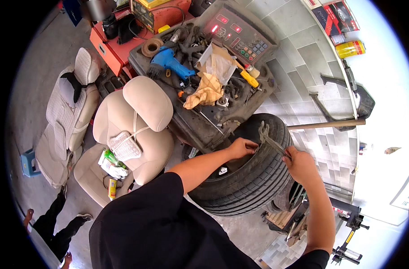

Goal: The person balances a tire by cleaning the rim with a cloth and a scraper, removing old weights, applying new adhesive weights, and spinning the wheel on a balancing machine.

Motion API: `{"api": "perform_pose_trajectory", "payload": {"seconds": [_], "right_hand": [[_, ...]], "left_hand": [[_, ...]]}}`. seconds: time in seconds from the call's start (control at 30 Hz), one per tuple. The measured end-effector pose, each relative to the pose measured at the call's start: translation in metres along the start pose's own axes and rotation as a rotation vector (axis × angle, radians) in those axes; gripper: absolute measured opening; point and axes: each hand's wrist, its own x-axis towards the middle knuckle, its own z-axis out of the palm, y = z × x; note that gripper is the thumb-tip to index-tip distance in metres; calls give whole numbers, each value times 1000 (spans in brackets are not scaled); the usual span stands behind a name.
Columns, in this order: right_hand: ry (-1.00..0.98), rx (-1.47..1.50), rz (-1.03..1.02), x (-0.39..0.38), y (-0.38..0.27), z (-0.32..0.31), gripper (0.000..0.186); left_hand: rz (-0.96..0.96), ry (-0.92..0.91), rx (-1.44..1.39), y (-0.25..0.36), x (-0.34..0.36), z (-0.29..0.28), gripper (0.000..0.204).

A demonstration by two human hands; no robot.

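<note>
A black tyre [254, 188] is mounted at the wheel balancer [213, 148], its tread facing me. My right hand [299, 165] is closed around the handles of a pair of metal pliers [272, 142]. Their jaws point away from me over the tyre's sidewall and upper edge. Just left of the pliers, my left hand [243, 149] reaches in at the inner side of the tyre. Its fingertips are pressed together near the wheel's edge, and what they pinch is too small or hidden to tell.
On the balancer's top lie a blue power tool [171, 62], a tan cloth [205, 91], a yellow-handled screwdriver [249, 79] and loose parts. Its control panel [236, 33] is lit. Beige car seats [133, 107] stand at left. Another person's legs [56, 224] show lower left.
</note>
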Motion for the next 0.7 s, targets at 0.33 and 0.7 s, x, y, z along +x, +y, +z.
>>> {"api": "perform_pose_trajectory", "payload": {"seconds": [0.33, 0.7], "right_hand": [[-48, -199, -99, 17, 9, -2, 36], [-86, -285, -215, 36, 10, 7, 35]], "left_hand": [[-32, -50, -295, -3, 0, -2, 73], [-50, -27, -349, 0, -4, -2, 71]]}}
